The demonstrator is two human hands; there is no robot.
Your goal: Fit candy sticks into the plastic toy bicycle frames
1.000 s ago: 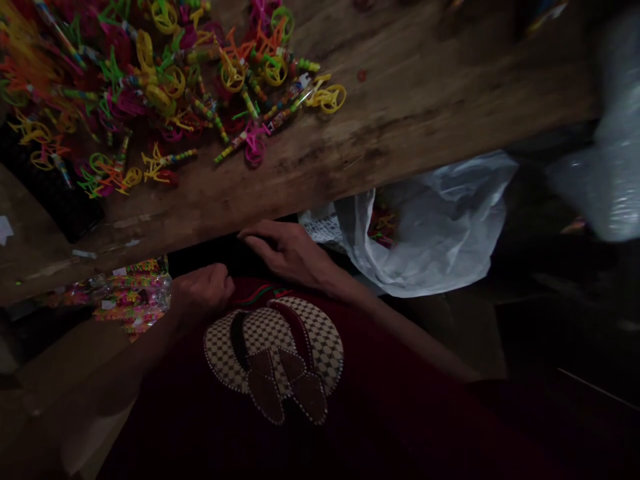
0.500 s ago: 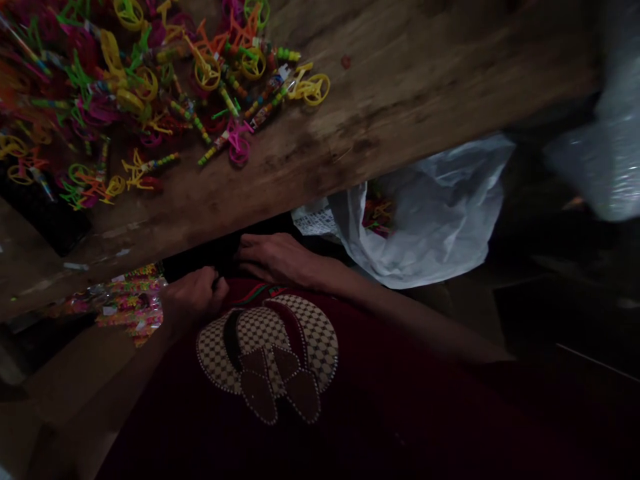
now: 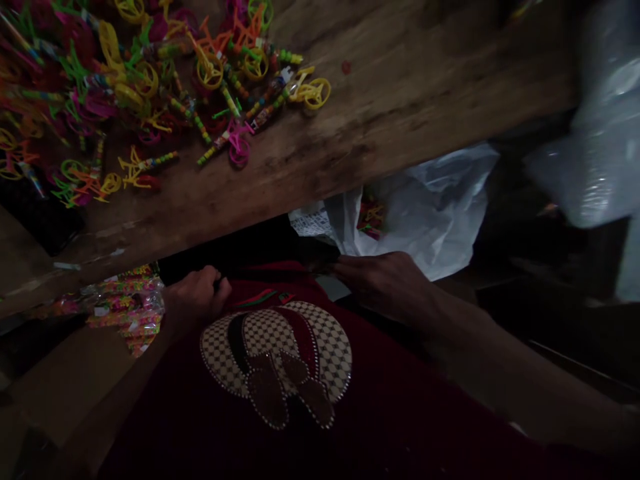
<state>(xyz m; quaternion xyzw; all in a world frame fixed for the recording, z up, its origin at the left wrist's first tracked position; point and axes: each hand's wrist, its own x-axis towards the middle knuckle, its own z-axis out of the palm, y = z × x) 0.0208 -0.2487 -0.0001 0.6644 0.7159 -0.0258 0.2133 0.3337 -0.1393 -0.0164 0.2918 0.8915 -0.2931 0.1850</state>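
My left hand (image 3: 197,295) is closed in a fist at the lower edge of my dark red shirt (image 3: 240,460), left of its checked appliqué (image 3: 270,333). Whatever its fingers hold is hidden. Over on the right, my right hand (image 3: 377,277) is closed with its fingers pressed together beside the shirt's edge. Something dark at its fingertips is too dim to name. Both hands are below the front edge of the wooden table (image 3: 430,87).
Small colourful plastic bicycle toys with bead-filled tubes (image 3: 210,70) are heaped on the table. A black object (image 3: 45,217) lies at its left edge. Packed toys (image 3: 133,310) hang below left. A white plastic bag (image 3: 430,213) holds more toys; clear plastic (image 3: 600,153) is at right.
My right hand has moved right, away from my left hand, and now lies in front of the white bag. The shirt's edge is spread wider. My left hand has hardly moved.
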